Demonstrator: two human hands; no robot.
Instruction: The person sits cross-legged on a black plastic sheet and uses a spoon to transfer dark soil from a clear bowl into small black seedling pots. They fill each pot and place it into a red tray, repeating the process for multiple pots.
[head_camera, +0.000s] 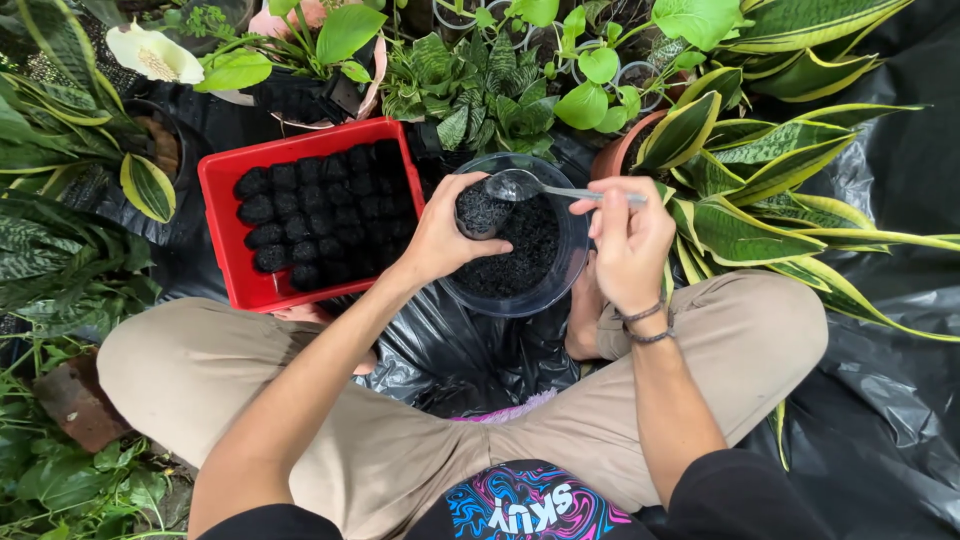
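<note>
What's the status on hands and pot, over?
Left hand holding small soil-filled pot over clear bowl. Right hand holding spoon above pot. Nothing in the way.

Small black pot (482, 210), soil-filled, upright, over my clear bowl's (560, 270) 10 o'clock rim. Metal spoon (520, 185) empty, level, at 12 o'clock.

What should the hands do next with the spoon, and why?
Probably tip the spoon in the right hand over the small pot held by the left hand: it sits right beside the pot, above the bowl of dark soil.
</note>
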